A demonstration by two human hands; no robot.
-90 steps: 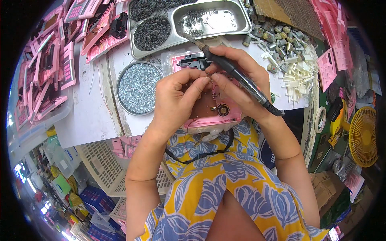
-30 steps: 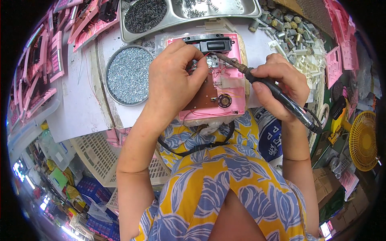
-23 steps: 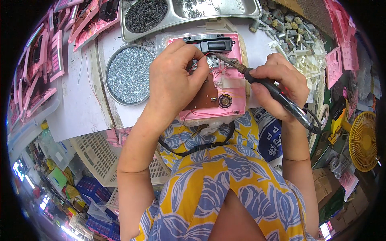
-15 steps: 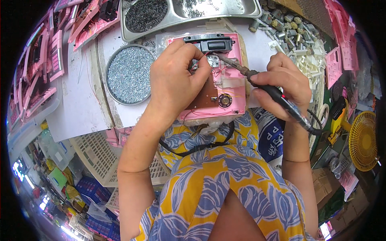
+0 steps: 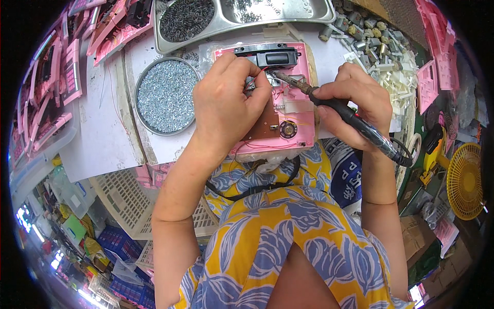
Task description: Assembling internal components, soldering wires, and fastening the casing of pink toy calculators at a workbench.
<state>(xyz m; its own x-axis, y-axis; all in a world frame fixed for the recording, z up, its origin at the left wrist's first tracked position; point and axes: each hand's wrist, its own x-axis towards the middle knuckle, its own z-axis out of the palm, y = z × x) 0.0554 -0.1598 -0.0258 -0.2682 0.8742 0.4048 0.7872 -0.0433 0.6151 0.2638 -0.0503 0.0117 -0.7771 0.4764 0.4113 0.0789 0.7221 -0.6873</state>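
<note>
In front of me lies a pink plastic housing [image 5: 307, 136] with a brown circuit board [image 5: 264, 123], a small round speaker [image 5: 288, 129] and a black plastic part [image 5: 278, 57] at its far edge. A soldering iron [image 5: 350, 116] is gripped in my right hand [image 5: 360, 103], its tip reaching a metal part near the middle of the housing. My left hand [image 5: 226, 98] is over the housing's left side, thumb and forefinger pinched by a thin red wire [image 5: 264, 68] close to that tip. The fingertips partly hide what they pinch.
A round tray of small silver screws [image 5: 165, 95] stands left. Beyond the housing is a metal tray [image 5: 221, 28] with dark springs. Small motors [image 5: 360, 33] and white plastic parts [image 5: 393, 85] are heaped at right. Pink housings [image 5: 56, 77] are stacked far left; a yellow fan [image 5: 464, 174] is at right.
My right hand and the soldering iron have shifted slightly left, the tip staying close to my left fingertips. My left hand has barely moved.
</note>
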